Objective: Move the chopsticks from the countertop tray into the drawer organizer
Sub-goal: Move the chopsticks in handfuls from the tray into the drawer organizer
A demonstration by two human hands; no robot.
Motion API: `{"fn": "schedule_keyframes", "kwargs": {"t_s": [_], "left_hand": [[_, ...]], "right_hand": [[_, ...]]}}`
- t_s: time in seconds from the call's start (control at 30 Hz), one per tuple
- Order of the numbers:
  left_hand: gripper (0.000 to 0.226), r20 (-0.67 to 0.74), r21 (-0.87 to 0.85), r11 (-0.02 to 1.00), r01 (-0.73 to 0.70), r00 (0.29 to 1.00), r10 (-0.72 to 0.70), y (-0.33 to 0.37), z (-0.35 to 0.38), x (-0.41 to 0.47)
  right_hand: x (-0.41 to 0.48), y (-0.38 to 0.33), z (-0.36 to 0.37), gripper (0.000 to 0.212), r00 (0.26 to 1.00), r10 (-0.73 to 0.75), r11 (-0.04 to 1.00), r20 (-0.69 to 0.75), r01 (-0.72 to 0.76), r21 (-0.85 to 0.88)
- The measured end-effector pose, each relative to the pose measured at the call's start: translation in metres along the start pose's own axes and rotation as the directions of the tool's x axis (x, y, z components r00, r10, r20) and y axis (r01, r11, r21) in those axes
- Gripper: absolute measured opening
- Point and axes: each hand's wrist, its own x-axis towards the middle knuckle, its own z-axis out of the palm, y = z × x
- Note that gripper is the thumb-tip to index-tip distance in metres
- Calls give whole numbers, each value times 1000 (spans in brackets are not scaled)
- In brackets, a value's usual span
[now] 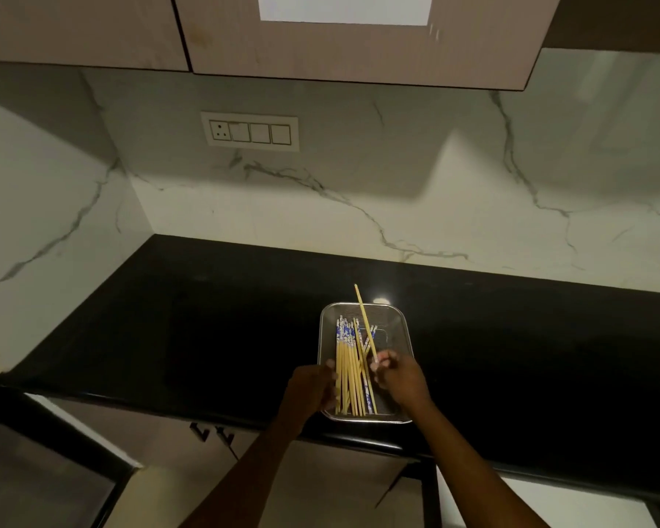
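Pickup step: both hands in the tray (pixel 359 304), nothing moved to the drawer yet.

Chopsticks (pixel 349 371) lie bundled lengthwise in the mesh tray at the front edge of the black countertop (pixel 206 318). Right hand (pixel 401 379) pinches a single chopstick (pixel 364 318) w/ fingertips clamped on it; its far end is tilted up past the tray's back rim. Left hand (pixel 311 386) sits against the bundle's left side, fingers curled, but can't tell if it grips the sticks or the tray edge. Drawer organizer isn't in view. Next move prob. needs the loose stick gathered w/ the rest & a firm grip round the bundle before lifting, since thin sticks slide apart easily.
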Motion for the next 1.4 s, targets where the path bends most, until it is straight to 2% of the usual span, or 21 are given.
{"fn": "schedule_keyframes", "kwargs": {"t_s": [0.07, 0.13, 0.17, 0.27, 0.37, 0.47, 0.57, 0.63, 0.7, 0.8, 1.03, 1.1, 1.17, 1.27, 1.4], "left_hand": [[60, 207, -194, 960, 200, 965, -159, 14, -2, -2], [76, 413, -189, 922, 337, 879, -237, 27, -4, -3], [76, 475, -147, 920, 364, 842, -257, 33, -3, -4], [54, 510, -30, 937, 347, 812, -284, 48, 6, -10], [22, 423, 45, 947, 318, 852, -307, 53, 12, -13], [15, 277, 36, 942, 333, 903, -330, 47, 10, -11], [20, 149, 51, 958, 283, 946, -287, 38, 2, -9], [18, 119, 50, 965, 259, 957, -263, 34, -3, -9], [18, 114, 9, 971, 240, 964, -240, 31, -6, -9], [17, 118, -37, 978, 207, 972, -202, 31, -7, -9], [24, 101, -141, 981, 135, 987, -122, 32, -4, -7], [23, 118, -203, 968, 146, 985, -124, 33, -3, -6], [20, 115, -276, 946, 171, 983, -144, 36, 1, -4], [20, 112, -319, 931, 177, 983, -148, 40, 10, 0], [21, 153, -323, 923, 209, 974, -167, 45, 27, 2]], "right_hand": [[-6, -7, -11, 17, 966, -257, 958, 24, 257, -128], [-11, -13, -16, 17, 886, -458, 841, 69, 458, -290], [-13, -15, -17, 16, 854, -512, 781, 95, 509, -361], [-17, -19, -11, 21, 840, -500, 703, 209, 535, -468], [-17, -14, -1, 22, 842, -476, 693, 256, 538, -481], [-15, -7, 9, 31, 880, -457, 747, 129, 458, -482], [-9, -2, 20, 23, 985, -169, 899, -22, 145, -412], [-3, 4, 28, 14, 999, -12, 908, -38, -5, -419], [1, 11, 35, 12, 997, 82, 906, -6, -77, -417], [4, 14, 43, 15, 989, 147, 900, 23, -124, -418], [4, 7, 37, 12, 974, 217, 918, -62, -225, -327], [-1, 1, 29, 12, 973, 221, 947, -63, -229, -226], [-10, -4, 20, 7, 976, 219, 975, -7, -219, -26], [-33, -11, 8, 13, 979, 180, 956, 100, -198, 216], [-58, -15, 4, 13, 976, 116, 956, 182, -159, 245]]}}
